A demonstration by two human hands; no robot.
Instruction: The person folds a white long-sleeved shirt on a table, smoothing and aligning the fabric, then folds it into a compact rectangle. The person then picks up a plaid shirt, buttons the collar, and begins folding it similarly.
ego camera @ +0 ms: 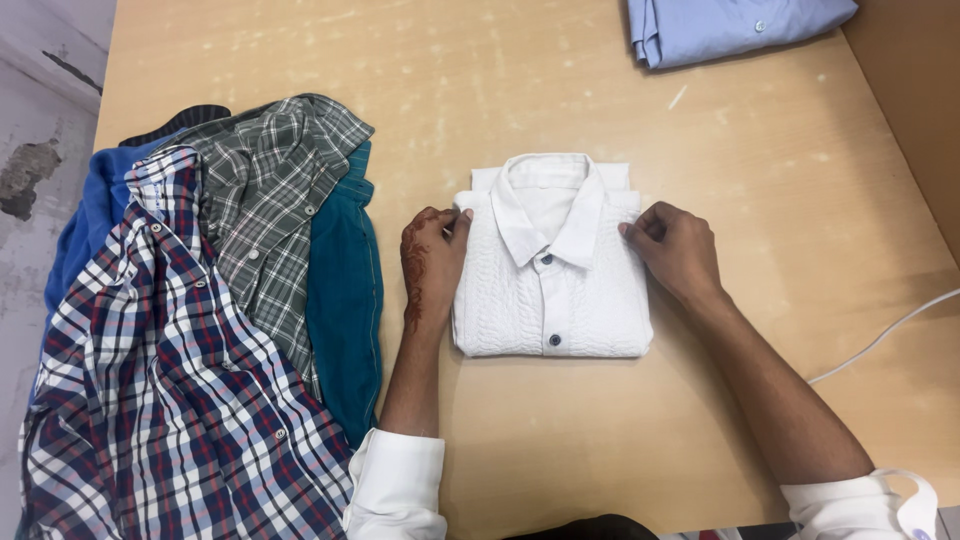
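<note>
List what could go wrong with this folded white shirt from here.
1. The left hand and right hand pinch only the upper side edges of the folded white shirt; lifted that way, its lower half may sag open.
2. The pile of unfolded shirts lies close on the left; the folded shirt could snag on it if slid that way.

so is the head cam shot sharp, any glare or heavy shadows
Head view: sharp and evenly lit; soft glare patches on the wooden table near the top; only faint shadows under the white folded shirt and beside the left hand and right hand; no motion blur.
</note>
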